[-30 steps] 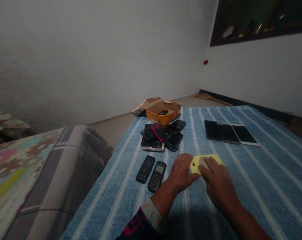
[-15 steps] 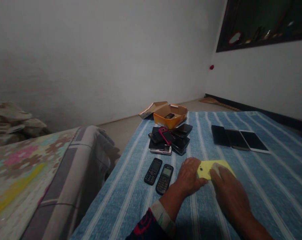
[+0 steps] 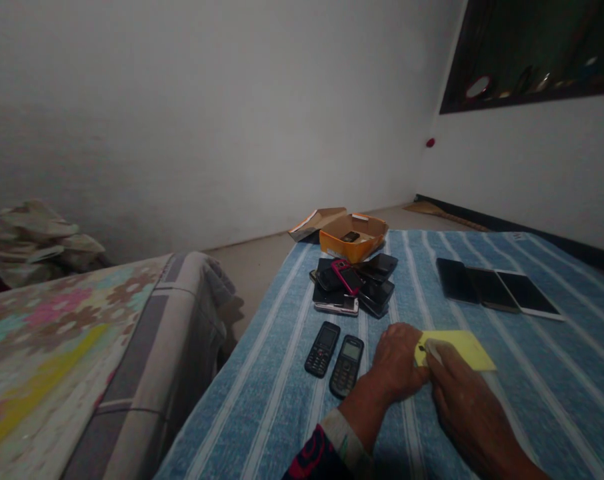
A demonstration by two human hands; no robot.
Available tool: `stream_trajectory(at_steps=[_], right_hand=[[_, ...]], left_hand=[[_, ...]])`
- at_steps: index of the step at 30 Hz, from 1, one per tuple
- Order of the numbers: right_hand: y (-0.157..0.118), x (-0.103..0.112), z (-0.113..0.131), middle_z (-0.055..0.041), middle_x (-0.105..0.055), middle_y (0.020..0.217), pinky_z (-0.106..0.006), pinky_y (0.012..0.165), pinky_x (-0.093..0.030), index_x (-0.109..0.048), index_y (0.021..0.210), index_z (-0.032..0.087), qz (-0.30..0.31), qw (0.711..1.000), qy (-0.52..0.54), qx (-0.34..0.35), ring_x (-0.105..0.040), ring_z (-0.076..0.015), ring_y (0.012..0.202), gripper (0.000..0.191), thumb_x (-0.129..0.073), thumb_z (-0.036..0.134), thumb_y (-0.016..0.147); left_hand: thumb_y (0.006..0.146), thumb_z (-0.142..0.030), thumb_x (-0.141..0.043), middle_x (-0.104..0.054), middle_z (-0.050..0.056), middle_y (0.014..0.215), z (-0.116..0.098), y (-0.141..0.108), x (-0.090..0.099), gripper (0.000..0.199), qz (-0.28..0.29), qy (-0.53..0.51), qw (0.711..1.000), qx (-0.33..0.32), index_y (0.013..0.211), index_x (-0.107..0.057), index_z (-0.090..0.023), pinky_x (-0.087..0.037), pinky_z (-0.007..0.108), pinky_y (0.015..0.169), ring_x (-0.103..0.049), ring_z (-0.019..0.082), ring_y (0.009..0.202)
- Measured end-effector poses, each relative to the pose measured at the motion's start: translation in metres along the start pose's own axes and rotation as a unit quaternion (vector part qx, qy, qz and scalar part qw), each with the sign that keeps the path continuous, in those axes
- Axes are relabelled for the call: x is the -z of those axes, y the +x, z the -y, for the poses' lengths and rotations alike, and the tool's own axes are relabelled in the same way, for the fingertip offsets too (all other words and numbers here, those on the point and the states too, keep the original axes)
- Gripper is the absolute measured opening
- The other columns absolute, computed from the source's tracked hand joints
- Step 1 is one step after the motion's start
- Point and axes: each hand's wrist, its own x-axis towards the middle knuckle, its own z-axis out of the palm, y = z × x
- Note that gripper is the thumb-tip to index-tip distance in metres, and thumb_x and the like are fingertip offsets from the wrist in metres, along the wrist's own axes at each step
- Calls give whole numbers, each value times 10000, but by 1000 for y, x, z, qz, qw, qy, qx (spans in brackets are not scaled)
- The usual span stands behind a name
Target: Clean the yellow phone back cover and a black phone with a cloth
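A phone with a yellow back (image 3: 467,345) lies back side up on the striped cloth, its small camera near the left end. My left hand (image 3: 396,363) is closed on that left end. In my right hand (image 3: 467,400) a small whitish wiping cloth (image 3: 436,348) is pinched and pressed on the yellow back beside the camera. Part of the cloth and the phone's near side are hidden by my fingers. Left of my left hand lie two keypad phones, a black one (image 3: 323,349) and a dark grey one (image 3: 347,366).
Beyond the keypad phones is a heap of several phones (image 3: 351,283), with an open orange box (image 3: 347,251) behind it. Three flat phones (image 3: 492,288) lie side by side at the right. A bed with a floral cover (image 3: 57,327) stands at the left, past the striped cloth's edge (image 3: 222,407).
The wiping cloth in my right hand has slid left along the yellow back to the camera end. My left hand keeps its hold. The whole view has shifted slightly.
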Motion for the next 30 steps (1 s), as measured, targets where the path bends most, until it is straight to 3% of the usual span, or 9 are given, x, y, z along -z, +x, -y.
stream_trajectory(at_steps=[5, 9, 12, 15, 18, 22, 27, 30], right_hand=[[-9, -7, -5, -176, -555, 1324, -513, 1001, -480, -485, 1328, 181, -43, 998, 42, 10, -479, -300, 1300, 513, -348, 51, 851], [0, 2, -16, -152, -571, 1323, -500, 1008, -478, -519, 1309, 195, -58, 996, 59, -19, -514, -284, 1264, 470, -377, 86, 874], [13, 11, -27, -147, -606, 1268, -492, 1007, -476, -533, 1290, 185, -98, 992, 61, -59, -543, -268, 1221, 447, -382, 88, 881], [22, 14, -26, -162, -606, 1264, -492, 1022, -456, -531, 1287, 157, -119, 989, 68, -56, -530, -258, 1233, 474, -351, 37, 866], [29, 11, -9, -171, -598, 1280, -488, 1015, -450, -550, 1266, 147, -88, 993, 70, -24, -502, -261, 1264, 476, -363, 14, 849], [39, 11, 2, -144, -614, 1270, -433, 995, -449, -614, 1172, 150, 18, 998, 50, -25, -481, -274, 1281, 393, -434, 17, 848], [38, 23, -40, -132, -640, 1204, -393, 972, -447, -658, 1073, 156, 56, 989, -7, -133, -544, -255, 1178, 282, -470, 65, 884], [34, 26, -58, -143, -650, 1150, -358, 944, -461, -643, 1119, 130, 36, 982, -16, -183, -578, -235, 1098, 307, -467, 55, 879]], left_hand=[[731, -351, -687, -601, 88, 1088, 0, 2, 1, 398, 16, 0, 1000, 14, 1070, -553, -193, -434, 436, 949, -530, 284, 1085], [699, -334, -726, -613, 76, 1063, -1, 4, 4, 425, 12, -21, 1000, 11, 1067, -568, -191, -438, 428, 944, -545, 271, 1039], [655, -258, -758, -616, 86, 1103, -1, 4, 6, 507, -10, -45, 999, 27, 1119, -570, -178, -443, 445, 956, -544, 275, 1056], [631, -191, -763, -607, 93, 1194, 2, 5, 8, 647, -17, -70, 997, 41, 1234, -526, -185, -445, 477, 994, -533, 283, 1125], [625, -180, -762, -566, 120, 1297, 7, 6, 8, 762, -2, -90, 995, 46, 1325, -462, -174, -426, 507, 1045, -513, 298, 1205], [638, -148, -727, -541, 121, 1345, 10, 9, 10, 790, 4, -99, 994, 42, 1366, -421, -184, -417, 520, 1067, -498, 295, 1253], [604, -139, -753, -563, 133, 1318, 6, 12, 14, 779, 17, -83, 994, 70, 1332, -476, -158, -414, 527, 1071, -513, 310, 1237], [595, -144, -758, -581, 129, 1299, 4, 13, 15, 757, 16, -78, 995, 68, 1309, -507, -157, -422, 524, 1065, -521, 317, 1228]])
